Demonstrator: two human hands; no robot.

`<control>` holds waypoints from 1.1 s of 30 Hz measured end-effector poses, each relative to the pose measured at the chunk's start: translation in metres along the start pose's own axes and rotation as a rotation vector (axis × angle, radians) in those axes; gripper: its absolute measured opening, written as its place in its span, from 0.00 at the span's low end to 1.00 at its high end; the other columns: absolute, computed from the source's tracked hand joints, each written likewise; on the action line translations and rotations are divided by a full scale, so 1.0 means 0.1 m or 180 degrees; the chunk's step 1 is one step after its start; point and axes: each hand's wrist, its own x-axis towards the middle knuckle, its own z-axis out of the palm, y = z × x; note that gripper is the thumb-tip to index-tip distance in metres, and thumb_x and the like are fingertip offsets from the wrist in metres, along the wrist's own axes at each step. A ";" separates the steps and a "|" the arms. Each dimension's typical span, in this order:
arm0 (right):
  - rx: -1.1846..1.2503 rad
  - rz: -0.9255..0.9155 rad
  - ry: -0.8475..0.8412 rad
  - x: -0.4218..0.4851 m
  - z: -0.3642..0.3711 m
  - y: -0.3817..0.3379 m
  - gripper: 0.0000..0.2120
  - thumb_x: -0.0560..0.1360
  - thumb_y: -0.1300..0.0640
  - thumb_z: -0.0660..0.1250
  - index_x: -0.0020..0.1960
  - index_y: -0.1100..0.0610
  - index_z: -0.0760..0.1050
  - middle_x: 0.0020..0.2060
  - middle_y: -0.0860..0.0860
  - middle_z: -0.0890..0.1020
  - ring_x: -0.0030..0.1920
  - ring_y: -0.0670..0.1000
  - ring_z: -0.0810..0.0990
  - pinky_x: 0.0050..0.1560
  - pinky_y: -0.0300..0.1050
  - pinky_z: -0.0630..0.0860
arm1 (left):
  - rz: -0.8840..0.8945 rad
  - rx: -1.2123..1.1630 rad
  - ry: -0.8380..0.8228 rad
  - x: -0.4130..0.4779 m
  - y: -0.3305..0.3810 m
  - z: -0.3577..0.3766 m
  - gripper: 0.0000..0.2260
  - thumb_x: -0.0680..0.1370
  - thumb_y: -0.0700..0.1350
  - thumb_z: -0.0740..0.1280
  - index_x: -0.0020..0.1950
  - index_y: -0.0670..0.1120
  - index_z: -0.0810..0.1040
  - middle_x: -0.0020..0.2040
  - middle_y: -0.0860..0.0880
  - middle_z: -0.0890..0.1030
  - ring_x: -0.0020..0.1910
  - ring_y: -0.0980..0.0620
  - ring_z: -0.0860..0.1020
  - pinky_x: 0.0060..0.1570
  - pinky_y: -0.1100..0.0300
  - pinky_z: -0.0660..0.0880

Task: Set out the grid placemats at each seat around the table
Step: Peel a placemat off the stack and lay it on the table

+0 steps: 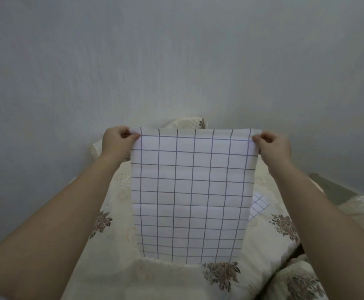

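Both hands are pinching the top corners of a grid placemat (pixel 191 191): the left hand (pixel 118 140) is holding its left corner and the right hand (pixel 274 148) its right, fingers curled onto the cloth. Nearest, the placemat's lower edge is hanging over the near part of the bench (pixel 120 234), which is wearing a cream floral tablecloth (pixel 274 245); whether it is touching is unclear. Its long axis is running from that edge up to the hands, which are level with each other, so laying it flat is likely calling for an even lowering. Beyond, a second grid placemat (pixel 259 204) is lying to the right, partly hidden. Farther still, a covered chair back (pixel 187 123) is standing near the wall (pixel 176 61).
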 end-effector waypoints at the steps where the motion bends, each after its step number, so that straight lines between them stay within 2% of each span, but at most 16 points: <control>1: -0.0093 0.0024 -0.0027 0.02 0.02 0.06 0.10 0.73 0.56 0.70 0.34 0.50 0.78 0.31 0.46 0.79 0.36 0.50 0.76 0.44 0.47 0.74 | -0.0081 0.0039 0.0020 -0.01 -0.06 0.04 0.04 0.75 0.40 0.70 0.43 0.38 0.81 0.37 0.45 0.78 0.35 0.52 0.74 0.27 0.70 0.71; 4: -0.0295 0.0091 -0.0157 0.05 0.09 0.21 0.07 0.73 0.53 0.71 0.37 0.49 0.79 0.32 0.47 0.79 0.38 0.52 0.76 0.48 0.53 0.76 | -0.0224 0.0328 0.0115 0.01 -0.26 0.11 0.09 0.73 0.43 0.72 0.38 0.38 0.81 0.33 0.47 0.76 0.34 0.52 0.73 0.37 0.61 0.70; 6: -0.0375 0.0199 -0.0287 0.05 0.12 0.29 0.03 0.74 0.54 0.70 0.44 0.53 0.81 0.31 0.49 0.78 0.32 0.51 0.75 0.42 0.52 0.77 | -0.0336 0.0438 0.0087 0.03 -0.38 0.11 0.07 0.73 0.45 0.73 0.40 0.42 0.83 0.33 0.49 0.78 0.35 0.52 0.75 0.41 0.59 0.72; 8: -0.0228 0.0363 -0.0472 0.06 0.16 0.38 0.08 0.76 0.58 0.69 0.50 0.61 0.81 0.29 0.53 0.77 0.25 0.50 0.73 0.30 0.44 0.76 | -0.0442 0.0332 -0.0078 0.04 -0.47 0.11 0.05 0.73 0.44 0.72 0.40 0.43 0.83 0.33 0.48 0.80 0.32 0.54 0.76 0.38 0.61 0.73; 10: 0.0087 0.0577 -0.0642 0.04 0.20 0.45 0.08 0.77 0.62 0.67 0.52 0.65 0.79 0.31 0.57 0.79 0.24 0.50 0.77 0.26 0.41 0.77 | -0.0577 0.0132 -0.0261 0.02 -0.53 0.12 0.05 0.74 0.41 0.71 0.40 0.41 0.82 0.33 0.46 0.81 0.26 0.57 0.77 0.31 0.64 0.73; 12: 0.0351 0.0764 -0.0776 0.01 0.24 0.53 0.07 0.77 0.64 0.65 0.54 0.66 0.77 0.36 0.61 0.82 0.31 0.53 0.82 0.32 0.42 0.81 | -0.0803 -0.0233 -0.0382 0.00 -0.60 0.12 0.04 0.75 0.39 0.71 0.44 0.38 0.81 0.36 0.43 0.82 0.26 0.57 0.79 0.30 0.65 0.77; 15: 0.0674 0.0935 -0.0840 0.01 0.30 0.65 0.09 0.78 0.65 0.65 0.53 0.70 0.77 0.41 0.63 0.83 0.41 0.58 0.84 0.40 0.43 0.83 | -0.1008 -0.0585 -0.0533 -0.01 -0.74 0.11 0.05 0.75 0.37 0.70 0.47 0.35 0.81 0.40 0.40 0.83 0.33 0.53 0.83 0.37 0.63 0.81; 18: 0.0974 0.1292 -0.0702 -0.02 0.37 0.74 0.11 0.78 0.59 0.64 0.48 0.69 0.76 0.41 0.64 0.83 0.41 0.59 0.84 0.42 0.46 0.84 | -0.1122 -0.0749 -0.0630 -0.03 -0.90 0.11 0.07 0.76 0.38 0.69 0.49 0.34 0.81 0.42 0.39 0.84 0.39 0.48 0.84 0.41 0.62 0.81; 20: 0.1160 0.1596 -0.0611 -0.05 0.39 0.79 0.16 0.79 0.51 0.62 0.46 0.66 0.74 0.40 0.64 0.83 0.40 0.60 0.85 0.43 0.49 0.83 | -0.1206 -0.0891 -0.0651 -0.06 -0.96 0.12 0.12 0.78 0.43 0.68 0.50 0.33 0.80 0.42 0.38 0.84 0.39 0.48 0.84 0.42 0.60 0.82; 22: 0.1266 0.1783 -0.0592 -0.08 0.38 0.85 0.19 0.80 0.48 0.60 0.47 0.65 0.72 0.40 0.64 0.83 0.40 0.60 0.85 0.44 0.51 0.83 | -0.1382 -0.1121 -0.0602 -0.10 -1.00 0.12 0.17 0.79 0.50 0.65 0.46 0.35 0.79 0.40 0.39 0.85 0.38 0.47 0.85 0.41 0.59 0.82; 24: 0.1252 0.1841 -0.0578 -0.14 0.38 0.92 0.16 0.79 0.52 0.60 0.47 0.66 0.73 0.40 0.64 0.83 0.40 0.60 0.85 0.43 0.51 0.83 | -0.1513 -0.1232 -0.0601 -0.15 -1.05 0.12 0.17 0.80 0.51 0.63 0.43 0.37 0.79 0.40 0.39 0.85 0.39 0.45 0.85 0.42 0.57 0.82; 28: 0.1148 0.1948 -0.0574 -0.32 0.39 1.09 0.09 0.77 0.62 0.61 0.47 0.68 0.76 0.40 0.64 0.82 0.41 0.60 0.85 0.45 0.50 0.83 | -0.1644 -0.1139 -0.0755 -0.34 -1.25 0.09 0.10 0.79 0.43 0.66 0.47 0.36 0.81 0.47 0.34 0.83 0.46 0.40 0.84 0.50 0.53 0.81; 33: 0.0879 0.1927 -0.0783 -0.63 0.36 1.45 0.05 0.75 0.67 0.65 0.47 0.68 0.79 0.45 0.64 0.82 0.45 0.59 0.84 0.44 0.44 0.83 | -0.1799 -0.1021 -0.0796 -0.68 -1.47 0.05 0.06 0.75 0.36 0.69 0.50 0.35 0.82 0.47 0.37 0.83 0.46 0.41 0.84 0.48 0.57 0.81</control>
